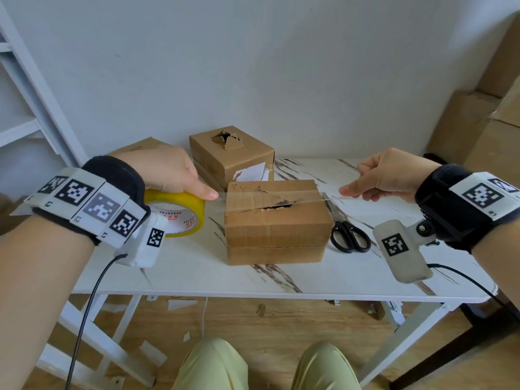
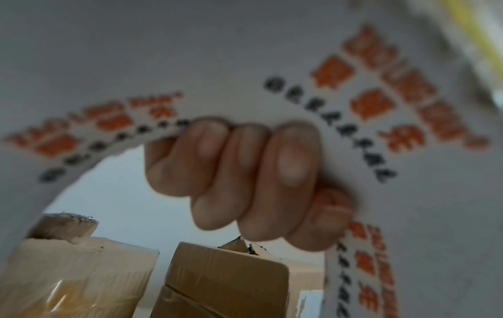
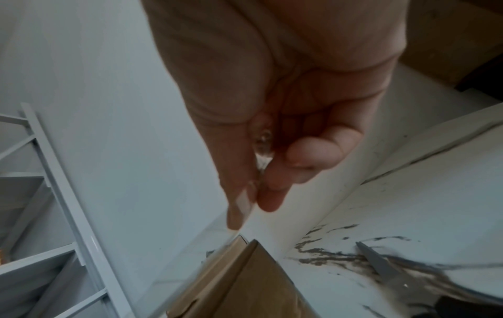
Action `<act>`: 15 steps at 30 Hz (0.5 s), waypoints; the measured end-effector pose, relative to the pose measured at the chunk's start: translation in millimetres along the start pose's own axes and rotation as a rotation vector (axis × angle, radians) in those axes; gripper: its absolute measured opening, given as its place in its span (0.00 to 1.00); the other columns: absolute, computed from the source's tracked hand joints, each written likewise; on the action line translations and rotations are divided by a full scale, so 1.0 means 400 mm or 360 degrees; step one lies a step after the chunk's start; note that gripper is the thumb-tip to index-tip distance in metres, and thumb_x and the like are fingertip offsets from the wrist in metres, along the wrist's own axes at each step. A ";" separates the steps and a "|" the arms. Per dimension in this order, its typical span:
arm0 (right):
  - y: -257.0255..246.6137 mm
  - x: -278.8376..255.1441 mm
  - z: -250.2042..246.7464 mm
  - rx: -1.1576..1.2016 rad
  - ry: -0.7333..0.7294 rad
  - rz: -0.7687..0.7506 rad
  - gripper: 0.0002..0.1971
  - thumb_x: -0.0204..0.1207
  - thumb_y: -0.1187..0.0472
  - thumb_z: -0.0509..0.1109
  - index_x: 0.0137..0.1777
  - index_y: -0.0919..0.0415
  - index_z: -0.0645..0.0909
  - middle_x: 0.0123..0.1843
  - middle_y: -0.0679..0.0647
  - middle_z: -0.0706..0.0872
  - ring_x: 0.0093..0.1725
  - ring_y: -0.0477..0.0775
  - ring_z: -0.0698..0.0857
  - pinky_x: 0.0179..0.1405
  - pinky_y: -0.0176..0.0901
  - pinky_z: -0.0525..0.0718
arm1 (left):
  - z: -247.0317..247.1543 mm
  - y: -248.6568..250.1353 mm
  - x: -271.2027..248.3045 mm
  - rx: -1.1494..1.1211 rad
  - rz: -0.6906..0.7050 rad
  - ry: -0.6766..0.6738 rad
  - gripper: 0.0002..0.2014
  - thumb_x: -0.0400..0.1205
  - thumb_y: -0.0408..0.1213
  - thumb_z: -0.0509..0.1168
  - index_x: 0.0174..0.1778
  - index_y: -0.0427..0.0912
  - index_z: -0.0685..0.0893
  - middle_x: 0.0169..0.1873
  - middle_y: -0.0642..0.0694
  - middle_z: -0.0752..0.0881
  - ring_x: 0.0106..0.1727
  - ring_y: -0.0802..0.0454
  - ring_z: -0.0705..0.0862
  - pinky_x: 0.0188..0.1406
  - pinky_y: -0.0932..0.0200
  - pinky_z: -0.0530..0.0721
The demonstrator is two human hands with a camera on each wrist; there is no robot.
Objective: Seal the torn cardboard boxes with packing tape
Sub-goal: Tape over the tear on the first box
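Note:
My left hand (image 1: 174, 175) grips a yellow roll of packing tape (image 1: 180, 212), fingers (image 2: 245, 176) curled through its printed white core (image 2: 381, 107). A clear strip of tape (image 1: 281, 197) runs from the roll across a torn cardboard box (image 1: 277, 223) to my right hand (image 1: 380, 175), which pinches the strip's free end (image 3: 261, 155) between thumb and fingers. The strip hangs just above the jagged tear (image 1: 270, 206) in the box top. A second box (image 1: 232, 153) with a torn hole stands behind it.
Black-handled scissors (image 1: 347, 232) lie on the marble-pattern table (image 1: 253, 277) right of the box. A flat cardboard piece (image 1: 138, 146) lies behind my left hand. A white frame (image 1: 28, 94) stands at left, stacked cartons (image 1: 484, 116) at right. Paper scraps litter the wooden floor.

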State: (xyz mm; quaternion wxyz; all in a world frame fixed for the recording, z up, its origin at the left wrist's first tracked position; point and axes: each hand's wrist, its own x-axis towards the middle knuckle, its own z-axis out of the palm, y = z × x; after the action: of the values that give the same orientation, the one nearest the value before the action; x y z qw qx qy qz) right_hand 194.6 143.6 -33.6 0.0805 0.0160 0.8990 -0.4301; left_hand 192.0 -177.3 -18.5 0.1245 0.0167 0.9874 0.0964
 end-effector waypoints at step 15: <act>0.042 0.020 0.023 0.0041 -0.0039 0.0105 0.26 0.63 0.69 0.81 0.22 0.57 0.63 0.19 0.52 0.81 0.25 0.49 0.78 0.29 0.37 0.78 | 0.038 0.001 0.016 -0.0040 0.0022 -0.0052 0.25 0.68 0.63 0.70 0.23 0.42 0.79 0.18 0.49 0.77 0.23 0.55 0.75 0.29 0.62 0.71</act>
State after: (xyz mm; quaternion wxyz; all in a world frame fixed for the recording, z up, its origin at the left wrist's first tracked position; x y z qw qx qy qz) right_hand 189.5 146.9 -53.5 0.1054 0.0415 0.8913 -0.4390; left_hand 189.6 -173.8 -34.2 0.1400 0.0235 0.9838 0.1093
